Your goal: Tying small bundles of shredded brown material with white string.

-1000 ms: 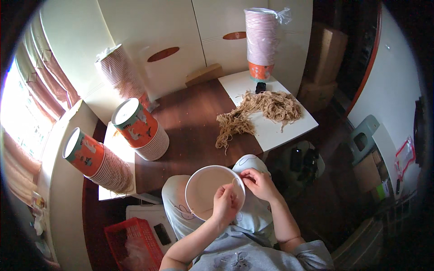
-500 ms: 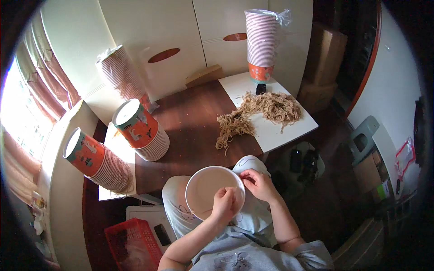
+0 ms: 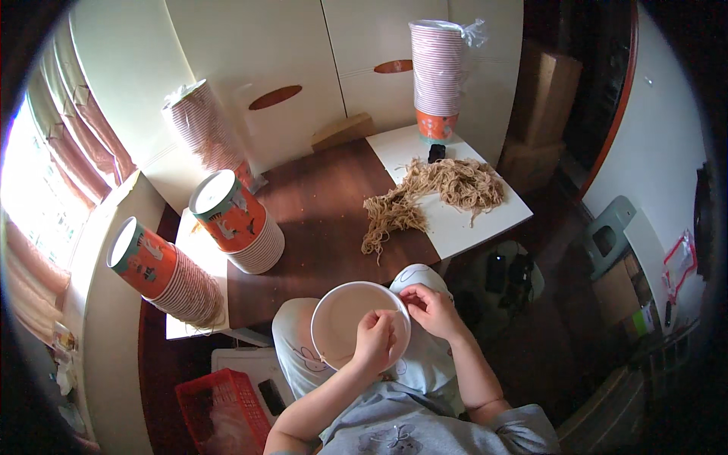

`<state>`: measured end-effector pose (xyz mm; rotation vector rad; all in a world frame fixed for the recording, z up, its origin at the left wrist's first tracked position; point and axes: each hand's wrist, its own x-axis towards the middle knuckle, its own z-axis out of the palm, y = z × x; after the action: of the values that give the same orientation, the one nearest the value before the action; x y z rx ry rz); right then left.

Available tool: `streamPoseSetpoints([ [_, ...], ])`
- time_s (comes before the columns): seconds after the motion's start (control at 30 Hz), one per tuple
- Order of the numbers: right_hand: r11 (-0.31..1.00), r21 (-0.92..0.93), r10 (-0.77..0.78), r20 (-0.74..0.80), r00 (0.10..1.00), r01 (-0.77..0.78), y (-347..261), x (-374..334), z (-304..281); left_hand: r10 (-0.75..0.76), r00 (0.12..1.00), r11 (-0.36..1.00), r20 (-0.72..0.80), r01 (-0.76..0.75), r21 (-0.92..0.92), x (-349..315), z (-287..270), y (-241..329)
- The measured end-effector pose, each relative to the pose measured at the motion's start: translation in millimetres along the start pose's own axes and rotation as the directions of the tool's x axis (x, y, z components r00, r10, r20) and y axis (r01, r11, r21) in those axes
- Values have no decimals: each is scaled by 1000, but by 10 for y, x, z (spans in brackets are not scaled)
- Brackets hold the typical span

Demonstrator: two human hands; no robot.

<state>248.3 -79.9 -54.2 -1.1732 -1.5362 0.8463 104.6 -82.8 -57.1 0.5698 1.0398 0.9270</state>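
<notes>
A white-lined paper bucket (image 3: 341,318) rests on my lap, its round mouth facing up. My left hand (image 3: 374,337) is closed in a pinch over the mouth, and a thin pale strand of twine seems to run from its fingertips toward the right rim. At that rim my right hand (image 3: 427,309) is closed with thumb and fingertips together; what they pinch is too small to make out. A small twine knot (image 3: 324,359) shows at the bucket's lower left rim. On the table's white right end lies a loose heap of brown twine (image 3: 462,182).
Beyond my knees stands a brown-and-white table (image 3: 318,189). Stacked orange paper buckets (image 3: 235,220) stand upside down at its left, with another stack (image 3: 163,269) nearer. Bagged stacks stand behind, one bagged stack (image 3: 437,76) far right. A red basket (image 3: 225,409) sits lower left.
Both hands stay at the bucket almost unmoved; my left hand has shifted slightly up. The whole view has tilted a little. Nothing is visibly taken up or let go.
</notes>
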Motion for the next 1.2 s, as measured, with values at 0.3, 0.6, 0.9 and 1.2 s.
streamPoseSetpoints([
  [0.3,996,-87,13,6,1000,-13,18,-11,-24,84,995,995,58,-81,-53,68,-11,-31],
  [0.6,966,-257,3,79,997,18,-67,29,-75,86,990,993,112,-76,-90,128,-57,-17],
  [0.9,978,-200,-24,128,991,50,-55,19,-204,317,920,904,231,-367,221,-3,-196,-84],
  [1.2,989,147,-42,181,983,16,-3,-228,-703,271,506,-642,819,-539,546,-506,-544,-48],
])
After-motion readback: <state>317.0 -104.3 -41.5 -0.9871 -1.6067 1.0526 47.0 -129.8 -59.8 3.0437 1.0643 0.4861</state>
